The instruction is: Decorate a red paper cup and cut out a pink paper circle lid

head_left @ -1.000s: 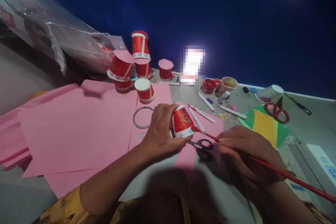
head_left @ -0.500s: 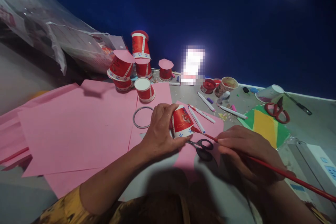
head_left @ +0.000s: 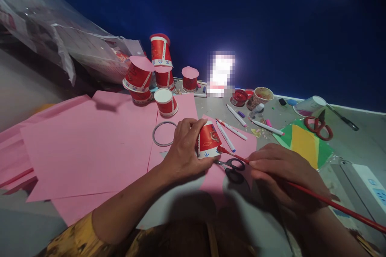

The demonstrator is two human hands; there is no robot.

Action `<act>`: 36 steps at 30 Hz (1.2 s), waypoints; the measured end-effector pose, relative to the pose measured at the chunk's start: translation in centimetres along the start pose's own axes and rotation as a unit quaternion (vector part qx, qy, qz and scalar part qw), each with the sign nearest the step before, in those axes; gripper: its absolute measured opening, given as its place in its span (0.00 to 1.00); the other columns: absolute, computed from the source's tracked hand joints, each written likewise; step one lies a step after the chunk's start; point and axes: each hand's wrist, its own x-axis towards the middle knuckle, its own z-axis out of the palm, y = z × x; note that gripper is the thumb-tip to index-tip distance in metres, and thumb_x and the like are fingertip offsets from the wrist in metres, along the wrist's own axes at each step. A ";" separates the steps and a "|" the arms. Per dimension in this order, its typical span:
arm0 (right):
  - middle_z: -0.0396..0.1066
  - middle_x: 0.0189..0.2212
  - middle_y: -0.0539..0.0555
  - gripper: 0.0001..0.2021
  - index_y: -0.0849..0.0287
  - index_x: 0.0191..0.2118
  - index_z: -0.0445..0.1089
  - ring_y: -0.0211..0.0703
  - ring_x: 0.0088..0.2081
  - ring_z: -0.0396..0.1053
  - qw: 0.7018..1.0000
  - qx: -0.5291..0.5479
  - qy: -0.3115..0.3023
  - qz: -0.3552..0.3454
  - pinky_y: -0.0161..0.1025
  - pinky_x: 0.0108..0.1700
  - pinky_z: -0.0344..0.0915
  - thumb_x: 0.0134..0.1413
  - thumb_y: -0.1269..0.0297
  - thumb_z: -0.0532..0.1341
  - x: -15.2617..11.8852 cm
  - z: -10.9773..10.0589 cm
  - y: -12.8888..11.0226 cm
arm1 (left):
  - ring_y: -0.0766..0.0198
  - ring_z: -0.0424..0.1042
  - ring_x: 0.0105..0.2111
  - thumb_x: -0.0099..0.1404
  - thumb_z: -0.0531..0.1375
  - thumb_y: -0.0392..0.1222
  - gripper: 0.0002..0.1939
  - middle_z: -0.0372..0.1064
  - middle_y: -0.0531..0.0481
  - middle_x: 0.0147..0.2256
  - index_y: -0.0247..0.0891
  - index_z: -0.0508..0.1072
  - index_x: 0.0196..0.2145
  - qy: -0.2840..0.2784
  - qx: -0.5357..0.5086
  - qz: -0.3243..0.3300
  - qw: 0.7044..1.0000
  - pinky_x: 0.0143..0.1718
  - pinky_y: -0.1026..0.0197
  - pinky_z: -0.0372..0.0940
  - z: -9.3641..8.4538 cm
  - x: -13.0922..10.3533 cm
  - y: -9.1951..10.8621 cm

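My left hand [head_left: 183, 148] grips a red and white paper cup [head_left: 208, 138] on its side towards me, thumb below and fingers above. Blue marks show along the cup's white band. My right hand [head_left: 286, 172] holds a long red paintbrush [head_left: 319, 197], its red-coated bristles at the lower right of the cup, by the white band. Black-handled scissors [head_left: 233, 170] lie just below the cup, their blades partly hidden. White markers [head_left: 225, 136] lie behind the cup on pink paper.
Several red cups [head_left: 161, 52], some stacked, stand at the back. Large pink sheets [head_left: 90, 144] cover the left. A grey ring [head_left: 154, 134] lies beside my left hand. Paint jar [head_left: 239, 98], speckled cup [head_left: 251, 103], red scissors [head_left: 316, 126] and green-yellow sheet [head_left: 304, 144] are at the right.
The brush tip has shifted slightly left along the cup's lower band. The held cup has turned a little, with my left hand still around it.
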 end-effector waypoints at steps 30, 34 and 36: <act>0.82 0.34 0.53 0.05 0.53 0.42 0.81 0.47 0.36 0.80 0.973 0.090 0.150 0.152 0.43 0.41 0.77 0.64 0.71 0.69 -1.0 0.3 0.5 | 0.41 0.64 0.64 0.56 0.73 0.44 0.43 0.63 0.38 0.61 0.45 0.61 0.65 -0.027 -0.075 -0.019 0.997 0.66 0.35 0.63 -0.8 0.3 0.6; 0.81 0.33 0.52 0.04 0.53 0.41 0.80 0.44 0.37 0.79 0.970 0.112 0.136 0.167 0.39 0.41 0.77 0.65 0.70 0.69 -0.9 0.3 0.5 | 0.42 0.65 0.63 0.56 0.72 0.44 0.41 0.64 0.39 0.61 0.44 0.62 0.64 -0.030 -0.074 -0.012 0.997 0.66 0.36 0.63 -0.8 0.3 0.6; 0.81 0.33 0.51 0.04 0.53 0.41 0.80 0.43 0.36 0.79 0.970 0.130 0.122 0.168 0.38 0.41 0.77 0.66 0.70 0.68 -0.7 0.3 0.5 | 0.43 0.65 0.62 0.56 0.71 0.43 0.40 0.65 0.39 0.60 0.43 0.62 0.63 -0.037 -0.071 -0.005 0.997 0.66 0.37 0.63 -0.8 0.4 0.6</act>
